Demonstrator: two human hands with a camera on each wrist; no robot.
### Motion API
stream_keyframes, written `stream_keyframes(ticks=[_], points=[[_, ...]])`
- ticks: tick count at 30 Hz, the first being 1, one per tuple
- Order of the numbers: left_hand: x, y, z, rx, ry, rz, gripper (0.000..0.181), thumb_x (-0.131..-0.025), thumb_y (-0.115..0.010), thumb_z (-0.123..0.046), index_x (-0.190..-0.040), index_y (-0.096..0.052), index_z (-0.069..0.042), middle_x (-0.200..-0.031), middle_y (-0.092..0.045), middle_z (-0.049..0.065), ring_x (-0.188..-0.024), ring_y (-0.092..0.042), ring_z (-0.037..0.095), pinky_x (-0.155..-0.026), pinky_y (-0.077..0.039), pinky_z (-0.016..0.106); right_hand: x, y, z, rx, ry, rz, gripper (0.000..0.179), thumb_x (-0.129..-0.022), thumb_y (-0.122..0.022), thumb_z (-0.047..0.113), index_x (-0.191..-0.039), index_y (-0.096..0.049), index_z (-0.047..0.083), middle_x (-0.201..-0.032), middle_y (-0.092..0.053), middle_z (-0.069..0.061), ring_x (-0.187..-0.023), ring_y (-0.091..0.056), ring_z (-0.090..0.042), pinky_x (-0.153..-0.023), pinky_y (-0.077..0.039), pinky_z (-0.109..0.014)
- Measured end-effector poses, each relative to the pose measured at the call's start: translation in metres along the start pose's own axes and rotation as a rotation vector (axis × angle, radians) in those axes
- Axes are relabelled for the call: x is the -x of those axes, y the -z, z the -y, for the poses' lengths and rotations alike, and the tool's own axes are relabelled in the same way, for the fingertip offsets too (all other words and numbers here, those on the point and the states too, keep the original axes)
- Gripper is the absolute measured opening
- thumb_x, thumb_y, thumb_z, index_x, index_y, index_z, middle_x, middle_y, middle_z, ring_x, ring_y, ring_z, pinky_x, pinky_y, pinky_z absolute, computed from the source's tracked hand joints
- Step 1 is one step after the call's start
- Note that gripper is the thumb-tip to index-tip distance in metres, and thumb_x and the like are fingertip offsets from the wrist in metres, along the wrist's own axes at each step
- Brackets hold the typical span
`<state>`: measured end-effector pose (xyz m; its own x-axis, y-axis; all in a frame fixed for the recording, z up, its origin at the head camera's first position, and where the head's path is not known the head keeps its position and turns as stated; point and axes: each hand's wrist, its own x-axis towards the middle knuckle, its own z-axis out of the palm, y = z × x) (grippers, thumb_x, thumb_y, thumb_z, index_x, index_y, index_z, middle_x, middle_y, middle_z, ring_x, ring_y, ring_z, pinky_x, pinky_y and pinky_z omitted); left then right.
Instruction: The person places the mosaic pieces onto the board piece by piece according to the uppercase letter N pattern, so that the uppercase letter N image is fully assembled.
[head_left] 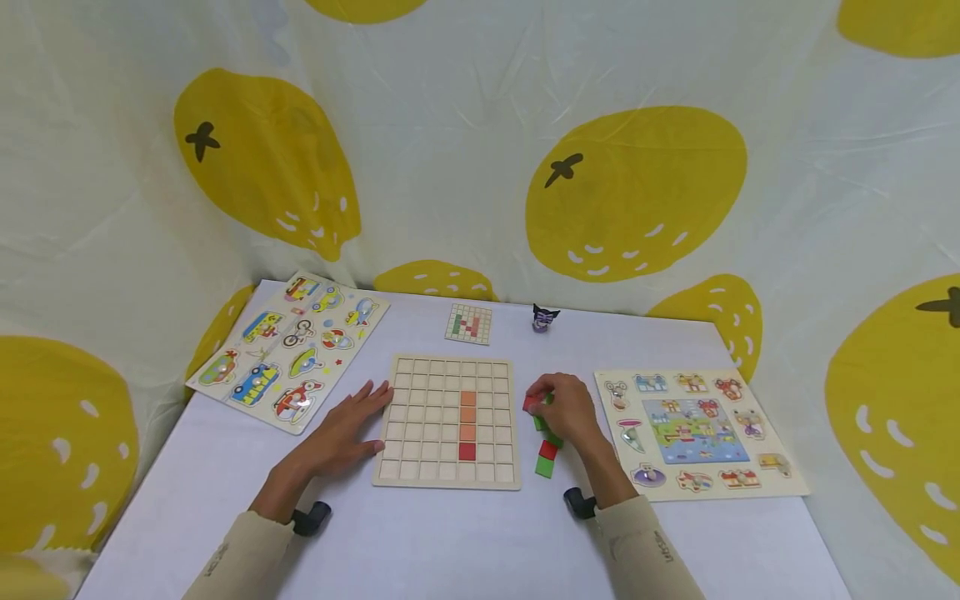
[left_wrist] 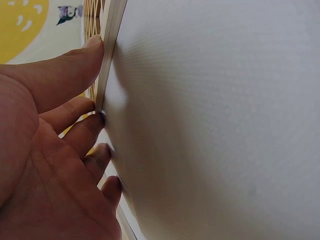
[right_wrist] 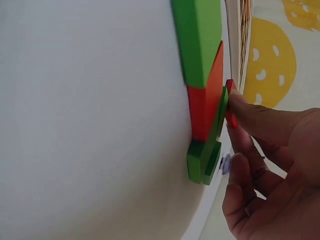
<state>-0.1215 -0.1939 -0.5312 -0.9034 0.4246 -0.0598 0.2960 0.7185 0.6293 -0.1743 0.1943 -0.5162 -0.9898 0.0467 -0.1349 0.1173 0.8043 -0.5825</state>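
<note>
Head view: the right hand (head_left: 564,410) pinches a red tile (head_left: 529,403) right of the grid board (head_left: 446,482). Left wrist: the left hand (left_wrist: 55,170), fingers relaxed, touches the board's edge. Right wrist: green tiles (right_wrist: 204,47) lie beside the red tile.

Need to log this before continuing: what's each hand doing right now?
Left hand: open, touching the left edge of the grid board, gripping nothing.
Right hand: closed, pinching a red tile.
</note>
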Motion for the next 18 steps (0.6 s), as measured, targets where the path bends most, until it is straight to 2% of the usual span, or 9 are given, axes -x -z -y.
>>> stream_keyframes(ticks=[5, 12, 18], points=[[0.001, 0.0, -0.001, 0.003, -0.004, -0.004, 0.085, -0.092, -0.079, -0.008, -0.165, -0.036, -0.006, -0.176, -0.028, 0.013, -0.165, -0.016, 0.044, -0.133, -0.015, 0.066, 0.003, -0.003, 0.002, -0.021, 0.002, 0.005, 0.016, -0.089, -0.087, 0.012, -0.099, -0.079, 0.02, -0.091, -0.067, -0.002, -0.094, -0.058, -0.022, -0.077, -0.048, -0.034], [0.001, 0.0, -0.002, 0.002, -0.002, 0.001, 0.085, -0.093, -0.079, -0.009, -0.166, -0.035, -0.006, -0.176, -0.027, 0.013, -0.165, -0.016, 0.044, -0.133, -0.014, 0.066, 0.013, -0.001, 0.008, -0.106, -0.003, 0.009, 0.015, -0.092, -0.084, 0.014, -0.102, -0.076, 0.022, -0.091, -0.065, -0.002, -0.08, -0.055, -0.021, -0.063, -0.044, -0.029], [0.001, 0.001, -0.002, 0.002, -0.001, -0.002, 0.084, -0.093, -0.079, -0.009, -0.166, -0.035, -0.006, -0.176, -0.027, 0.012, -0.165, -0.016, 0.044, -0.133, -0.015, 0.066, 0.025, -0.003, 0.02, -0.182, 0.028, 0.021, 0.016, -0.092, -0.084, 0.015, -0.103, -0.076, 0.023, -0.09, -0.066, -0.002, -0.079, -0.053, -0.021, -0.065, -0.044, -0.03]])
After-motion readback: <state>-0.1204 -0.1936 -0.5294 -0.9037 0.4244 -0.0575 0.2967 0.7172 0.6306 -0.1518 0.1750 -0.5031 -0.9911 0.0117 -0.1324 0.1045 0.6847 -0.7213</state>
